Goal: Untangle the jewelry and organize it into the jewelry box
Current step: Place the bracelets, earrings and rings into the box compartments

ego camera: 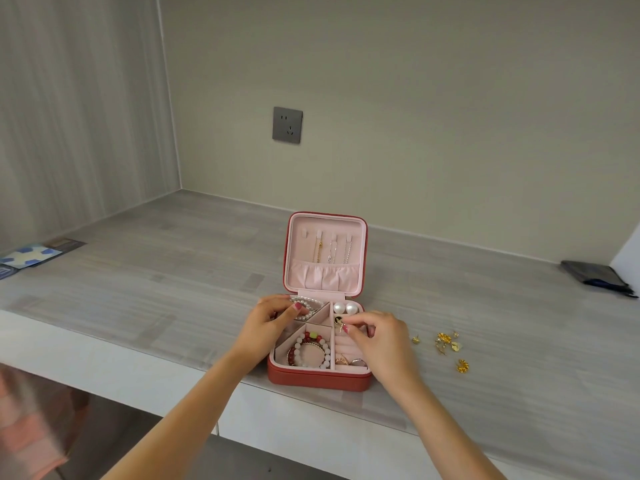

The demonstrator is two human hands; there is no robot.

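Note:
A red jewelry box (pixel 317 378) with pink lining stands open near the counter's front edge. Three chains (pixel 330 249) hang in its upright lid. My left hand (pixel 273 320) rests on the back-left compartment, its fingers curled on a white pearl bracelet (pixel 308 303). My right hand (pixel 377 336) pinches a small gold earring (pixel 341 325) over the right-hand compartments, just in front of two big pearl earrings (pixel 346 308). A red and white bead bracelet (pixel 308 351) lies in the front-left compartment, and rings (pixel 349 361) sit in the front-right slots.
Several loose gold earrings (pixel 445 344) lie on the grey counter (pixel 156 278) right of the box. A dark pouch (pixel 597 277) lies at the far right, blue-patterned cards (pixel 29 256) at the far left. A wall socket (pixel 286 124) is behind.

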